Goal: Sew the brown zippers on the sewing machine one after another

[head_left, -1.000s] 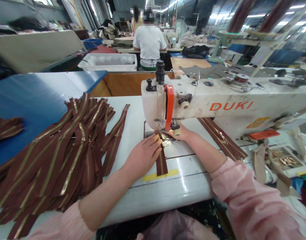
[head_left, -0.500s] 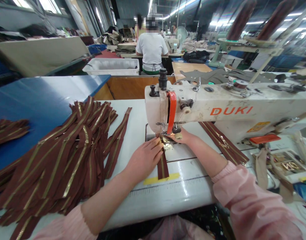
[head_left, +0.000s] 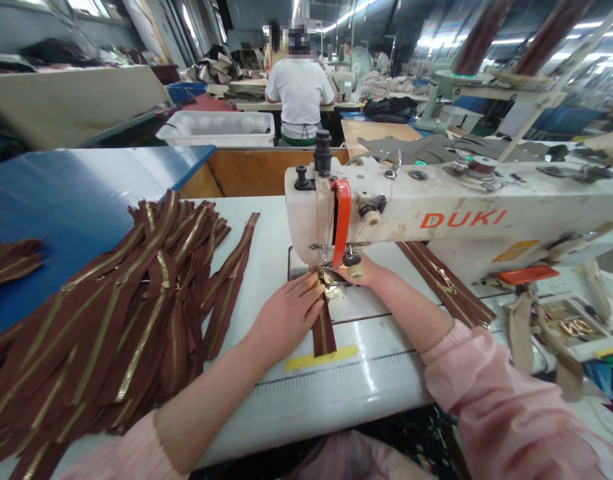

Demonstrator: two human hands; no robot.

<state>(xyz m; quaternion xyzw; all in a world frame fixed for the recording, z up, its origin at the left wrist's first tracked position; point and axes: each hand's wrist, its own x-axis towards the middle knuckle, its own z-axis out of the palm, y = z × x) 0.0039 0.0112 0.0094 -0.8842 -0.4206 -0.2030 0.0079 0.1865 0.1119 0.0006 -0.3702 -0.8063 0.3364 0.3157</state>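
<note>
Loose pale pink sleeves, pushed up, leave forearms and hands (head_left: 286, 317) bare.

Brown zipper (head_left: 323, 330) with gold teeth, yellow tape strip (head_left: 321, 358), white sewing machine (head_left: 436, 207) lettered orange.

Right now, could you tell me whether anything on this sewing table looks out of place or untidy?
Only mildly: the brown brass-toothed zippers left of the left hand lie in a loose, fanned heap, not stacked. The brown zipper piece under the white sewing machine runs straight across the yellow tape strip.
</note>
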